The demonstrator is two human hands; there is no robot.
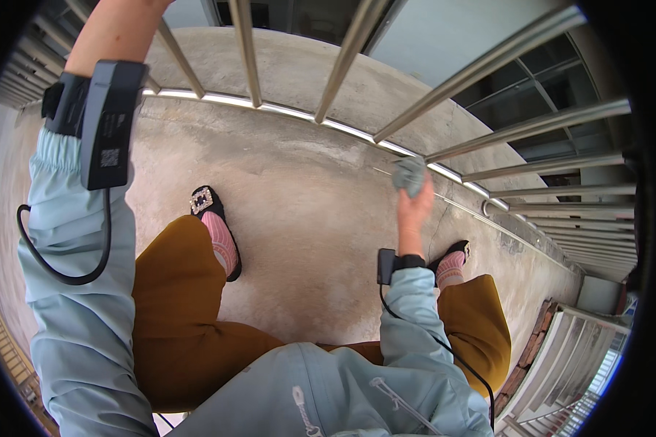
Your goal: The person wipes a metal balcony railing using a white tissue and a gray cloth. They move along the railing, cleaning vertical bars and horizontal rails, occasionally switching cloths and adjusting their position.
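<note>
My right hand (417, 201) grips a crumpled grey-green cloth (408, 176). The cloth is at the bottom rail (343, 128) of a stainless steel railing, close to the foot of one upright bar (470, 143); whether it presses on the metal I cannot tell. My left forearm (115, 38) stretches up past the top edge of the picture beside the bars, so the left hand itself is out of view. A black device is strapped at each wrist, with a cable running from it.
Below me is a concrete floor (300, 218), with my feet in black shoes (230, 240) set apart on it. Beyond the bars lie a concrete ledge (290, 65) and dark windows (546, 93). Bricks (526, 349) edge a flight of steps (571, 355) at lower right.
</note>
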